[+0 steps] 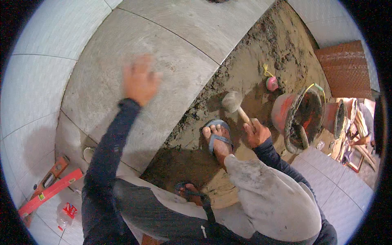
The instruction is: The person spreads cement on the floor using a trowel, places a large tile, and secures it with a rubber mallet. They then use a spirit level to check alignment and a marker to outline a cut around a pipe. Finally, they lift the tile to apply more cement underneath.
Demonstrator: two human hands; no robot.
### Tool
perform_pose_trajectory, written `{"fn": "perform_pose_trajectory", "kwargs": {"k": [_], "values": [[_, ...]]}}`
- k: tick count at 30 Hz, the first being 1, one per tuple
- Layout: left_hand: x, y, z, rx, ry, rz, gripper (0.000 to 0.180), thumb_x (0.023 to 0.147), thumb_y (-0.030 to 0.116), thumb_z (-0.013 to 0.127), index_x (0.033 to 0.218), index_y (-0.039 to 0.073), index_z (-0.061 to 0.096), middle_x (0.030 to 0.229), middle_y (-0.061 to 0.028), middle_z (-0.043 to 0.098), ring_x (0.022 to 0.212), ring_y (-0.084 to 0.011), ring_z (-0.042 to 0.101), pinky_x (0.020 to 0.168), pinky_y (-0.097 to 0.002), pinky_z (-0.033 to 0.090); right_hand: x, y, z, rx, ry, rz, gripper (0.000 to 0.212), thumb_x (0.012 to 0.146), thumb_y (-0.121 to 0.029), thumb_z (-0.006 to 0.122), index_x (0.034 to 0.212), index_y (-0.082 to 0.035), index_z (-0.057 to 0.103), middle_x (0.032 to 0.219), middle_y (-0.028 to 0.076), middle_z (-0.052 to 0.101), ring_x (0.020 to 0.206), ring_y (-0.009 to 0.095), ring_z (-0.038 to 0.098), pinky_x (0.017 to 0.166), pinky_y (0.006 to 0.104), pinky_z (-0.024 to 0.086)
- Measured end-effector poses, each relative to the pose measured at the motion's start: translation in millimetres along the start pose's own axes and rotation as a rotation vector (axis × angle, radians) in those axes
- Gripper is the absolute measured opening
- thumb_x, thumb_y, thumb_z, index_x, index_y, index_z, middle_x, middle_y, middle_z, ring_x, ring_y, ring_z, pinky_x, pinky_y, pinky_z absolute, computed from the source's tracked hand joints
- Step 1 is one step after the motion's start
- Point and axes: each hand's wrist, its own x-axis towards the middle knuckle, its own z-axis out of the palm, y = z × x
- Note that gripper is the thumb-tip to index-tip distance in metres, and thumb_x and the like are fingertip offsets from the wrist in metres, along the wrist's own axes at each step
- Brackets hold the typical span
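My right hand is closed round the wooden handle of a rubber mallet. The mallet's grey head is just above the damp mortar bed, right of my sandalled foot. Over a large grey floor tile on the left, my left hand is blurred, its fingers spread and nothing in them. Whether it touches the tile I cannot tell. One edge of this tile runs diagonally along the rough mortar.
A mortar-caked bucket stands right, near a second bucket and a small pink object with yellow string. A brown ridged panel leans behind. Lower left lie a red spirit level and plastic bottle. Another person is far right.
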Motion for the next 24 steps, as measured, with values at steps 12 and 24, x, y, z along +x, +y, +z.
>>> {"fn": "perform_pose_trajectory", "kwargs": {"k": [12, 24], "values": [[48, 136, 49, -0.082, -0.089, 0.306, 0.061, 0.092, 0.037, 0.054, 0.145, 0.008, 0.043, 0.153, -0.0079, 0.039, 0.143, -0.0233, 0.033, 0.116, -0.0582, 0.018, -19, 30, 24, 0.720, -0.171, 0.349, 0.041, 0.095, -0.044, 0.057, 0.091, -0.003, 0.059, 0.066, 0.013, 0.058, 0.058, 0.025, 0.060, 0.056, 0.0388, 0.047], [57, 126, 22, 0.010, -0.280, 0.316, 0.094, 0.076, 0.048, 0.069, 0.153, 0.014, 0.027, 0.158, -0.0104, 0.027, 0.148, -0.0289, 0.021, 0.116, -0.0605, 0.015, 89, 24, -7, -0.061, 0.283, -0.300, 0.076, 0.073, -0.029, 0.078, 0.138, -0.009, 0.043, 0.143, 0.022, 0.039, 0.129, 0.040, 0.043, 0.102, 0.0513, 0.042]]}}
